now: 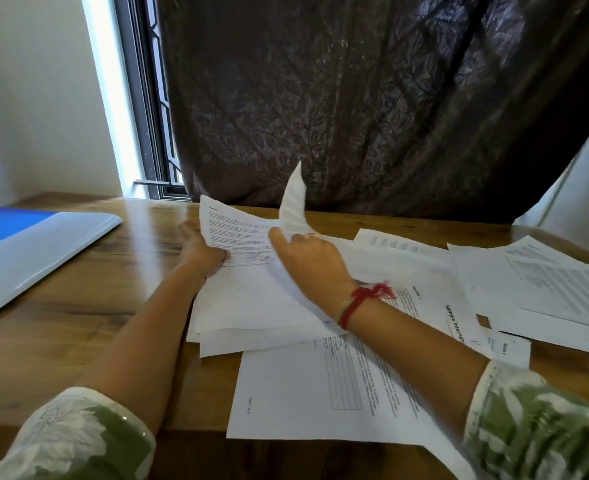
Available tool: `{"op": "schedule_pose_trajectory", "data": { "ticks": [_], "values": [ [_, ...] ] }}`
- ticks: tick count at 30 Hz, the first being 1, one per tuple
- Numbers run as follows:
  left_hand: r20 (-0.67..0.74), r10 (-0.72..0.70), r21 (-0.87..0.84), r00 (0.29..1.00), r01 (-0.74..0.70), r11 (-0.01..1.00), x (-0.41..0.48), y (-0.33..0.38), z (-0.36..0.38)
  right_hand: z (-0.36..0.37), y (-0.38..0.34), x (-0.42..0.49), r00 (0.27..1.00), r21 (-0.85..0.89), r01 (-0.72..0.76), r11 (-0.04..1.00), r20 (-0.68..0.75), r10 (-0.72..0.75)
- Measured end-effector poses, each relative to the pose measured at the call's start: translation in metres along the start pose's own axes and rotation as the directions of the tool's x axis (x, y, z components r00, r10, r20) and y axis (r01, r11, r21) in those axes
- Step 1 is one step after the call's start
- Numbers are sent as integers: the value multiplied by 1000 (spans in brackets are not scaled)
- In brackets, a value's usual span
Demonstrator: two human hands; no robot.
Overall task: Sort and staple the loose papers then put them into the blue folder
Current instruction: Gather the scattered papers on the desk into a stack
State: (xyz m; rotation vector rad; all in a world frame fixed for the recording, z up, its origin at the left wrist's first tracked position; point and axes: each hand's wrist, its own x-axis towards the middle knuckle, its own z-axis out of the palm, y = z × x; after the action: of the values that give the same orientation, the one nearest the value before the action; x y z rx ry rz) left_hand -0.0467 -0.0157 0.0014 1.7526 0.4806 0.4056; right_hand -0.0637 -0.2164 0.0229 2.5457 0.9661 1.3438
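My left grip point(201, 251) clasped the edge of a printed sheet point(241, 233), thumb on top. My right grip point(312, 261) seemed to pinch a curled sheet point(294, 199) standing upright, fingers mostly hidden. Loose papers point(320, 386) lay spread on the worktop point(78, 323), right of the blue folder point(26, 244) and well apart from it.

The wooden table point(140, 244) carries a blue folder point(26, 251), apparently open, and overlapping loose papers point(303, 393).
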Motion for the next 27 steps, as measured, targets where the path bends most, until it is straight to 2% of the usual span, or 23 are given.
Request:
{"op": "schedule_pose_trajectory", "data": {
  "ticks": [3, 6, 8, 10, 13, 18, 21, 24, 27],
  "values": [
    [13, 57, 67, 998, -58, 996, -2, -2, 1, 5, -32, 17, 979, -64, 190, 980, 88, -184],
    [50, 94, 78, 994, -98, 992, -2, 1, 0, 8, -47, 33, 954, -54, 289, 956, 103, -282],
    [34, 66, -25, 997, -65, 998, -6, 5, 0, 14, -57, 34, 945, -60, 295, 954, 167, -281],
    [-14, 20, -116, 1000, -21, 993, -8, 9, 0, 21, -62, 29, 946, -45, 287, 957, 171, -276],
    [-36, -15, -151, 999, 9, 989, -6, 8, 2, 34, -57, 22, 952, 15, 252, 968, 176, -251],
    [-23, -12, -294, 1000, 4, 956, -1, 7, 3, 40, -36, 27, 973, 193, 27, 981, 220, -70],
    [-20, 1, -323, 1000, -8, 946, 0, 6, 2, 34, -20, 23, 982, 215, -124, 969, 165, 89],
    [-37, 22, -321, 999, -33, 946, 0, 5, 1, 29, 5, 21, 951, 230, -306, 924, 126, 284],
    [-37, 22, -396, 999, -35, 918, 1, 7, 2, 32, 31, 17, 875, 386, -458, 800, 41, 482]
  ]
}}
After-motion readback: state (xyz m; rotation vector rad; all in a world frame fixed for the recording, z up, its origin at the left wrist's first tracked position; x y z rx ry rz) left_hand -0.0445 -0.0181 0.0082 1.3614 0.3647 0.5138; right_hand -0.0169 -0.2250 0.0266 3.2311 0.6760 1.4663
